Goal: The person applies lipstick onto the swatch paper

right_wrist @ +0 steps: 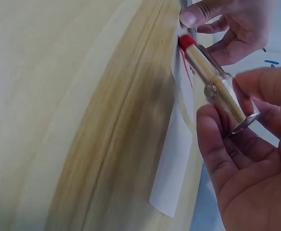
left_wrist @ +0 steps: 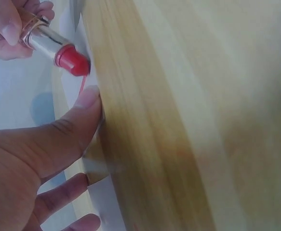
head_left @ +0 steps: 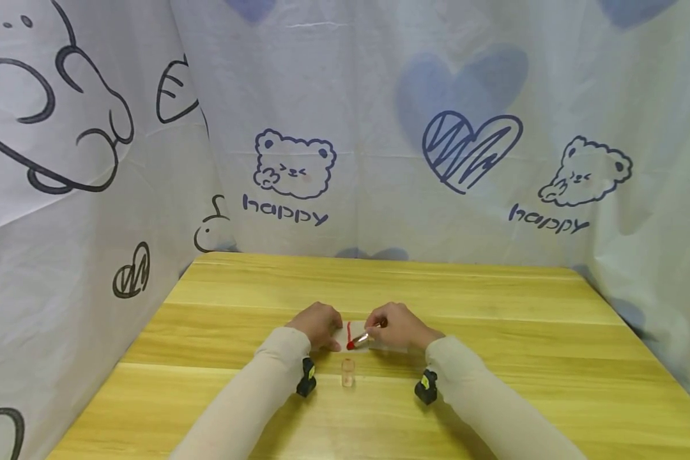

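Observation:
A lipstick (head_left: 361,339) with a red tip and a shiny metallic tube is held by my right hand (head_left: 401,326), thumb and fingers pinching its lower part. Its tip lies at the near end of a red line (head_left: 349,331) on a strip of white paper (right_wrist: 171,175). On the left side of the strip rests my left hand (head_left: 317,324), its thumb extended near the lipstick tip and its fingers loosely bent. Seen from the left wrist, the red lipstick tip (left_wrist: 73,61) is just beyond that thumb. Both hands cover parts of the paper.
A small clear, pinkish cap (head_left: 348,372) stands on the wooden table (head_left: 230,396) in front of the paper, between the wrists. Each wrist carries a black camera. White curtains (head_left: 356,96) with printed drawings enclose the back and sides of the table.

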Demonstrator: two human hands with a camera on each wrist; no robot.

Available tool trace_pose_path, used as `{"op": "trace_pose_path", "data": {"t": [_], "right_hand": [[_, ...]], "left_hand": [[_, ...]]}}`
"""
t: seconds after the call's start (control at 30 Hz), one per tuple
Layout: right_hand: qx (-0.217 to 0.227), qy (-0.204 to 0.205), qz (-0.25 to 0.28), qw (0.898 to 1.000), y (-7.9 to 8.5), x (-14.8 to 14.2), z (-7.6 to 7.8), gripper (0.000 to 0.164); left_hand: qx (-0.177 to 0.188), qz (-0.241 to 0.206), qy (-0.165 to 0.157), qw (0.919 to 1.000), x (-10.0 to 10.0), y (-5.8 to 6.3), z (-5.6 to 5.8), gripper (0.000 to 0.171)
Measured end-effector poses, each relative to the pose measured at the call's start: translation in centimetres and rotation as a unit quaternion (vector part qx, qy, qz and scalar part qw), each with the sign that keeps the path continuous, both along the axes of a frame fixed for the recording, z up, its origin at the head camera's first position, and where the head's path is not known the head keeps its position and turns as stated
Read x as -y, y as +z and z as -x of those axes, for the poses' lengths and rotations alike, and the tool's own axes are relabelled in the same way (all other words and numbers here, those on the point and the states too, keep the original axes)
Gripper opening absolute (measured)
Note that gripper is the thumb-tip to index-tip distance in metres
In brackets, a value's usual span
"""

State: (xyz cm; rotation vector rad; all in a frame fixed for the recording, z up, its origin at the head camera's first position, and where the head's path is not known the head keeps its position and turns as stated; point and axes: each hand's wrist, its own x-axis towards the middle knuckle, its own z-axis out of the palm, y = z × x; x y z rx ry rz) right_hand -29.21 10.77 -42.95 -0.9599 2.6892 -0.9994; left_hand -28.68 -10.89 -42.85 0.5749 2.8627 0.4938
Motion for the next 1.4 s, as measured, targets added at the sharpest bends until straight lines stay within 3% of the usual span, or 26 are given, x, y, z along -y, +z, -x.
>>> {"op": "trace_pose_path", "data": {"t": [0.2,0.5,0.7,0.83,1.13,1.4], "right_hand": [[0.008,0.014,0.002,1.000,0.0,-0.1,0.0,0.010],[0.000,-0.008,0.016,1.000,0.2,-0.7,-0.1,0.010],[-0.002,-0.015,0.014,1.000,0.8,-2.0,-0.3,0.011],[-0.006,-0.024,0.011,1.000,0.9,-3.0,-0.3,0.011],[-0.023,-0.062,-0.003,0.998,0.9,-4.7,0.0,0.012],[-0.034,-0.110,-0.006,0.993,1.1,-5.4,0.1,0.009]], "left_hand": [[-0.001,0.001,0.002,1.0000,0.0,-0.2,0.1,0.043],[-0.010,0.003,-0.007,0.9999,0.1,-0.6,0.4,0.044],[0.011,0.005,0.002,0.9999,-0.2,0.2,0.1,0.044],[0.003,0.019,0.003,0.9998,-0.7,0.7,0.1,0.040],[-0.017,-0.008,-0.061,0.9980,-3.3,0.9,0.5,0.034],[-0.037,0.010,-0.086,0.9956,-5.2,0.6,0.8,0.036]]}}
